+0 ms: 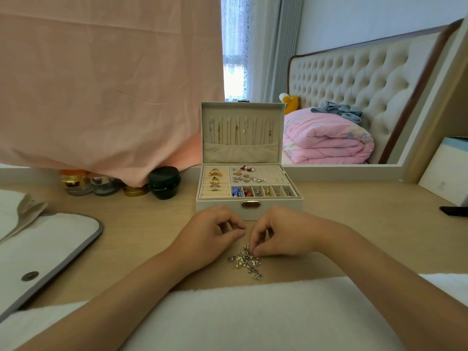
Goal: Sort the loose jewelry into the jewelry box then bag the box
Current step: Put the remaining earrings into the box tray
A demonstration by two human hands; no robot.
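A white jewelry box [220, 207] stands open on the wooden table, its lid upright with thin necklaces hanging inside. Rings fill its left rolls, earrings lie on the right panel, and small compartments along the front hold beads and charms. A pile of loose silver and pearl jewelry [247, 262] lies on the table in front of the box. My right hand [281, 233] pinches into the top of that pile with fingertips curled. My left hand [212, 233] hovers just left of it, fingers curled with thumb against fingertips; anything between them is too small to see.
A white fabric bag with grey trim and a button [45, 252] lies at the left. Jars and a black pot [164, 182] stand behind under a pink cloth. A mirror shows a bed. A dark phone [454, 211] lies at the right edge.
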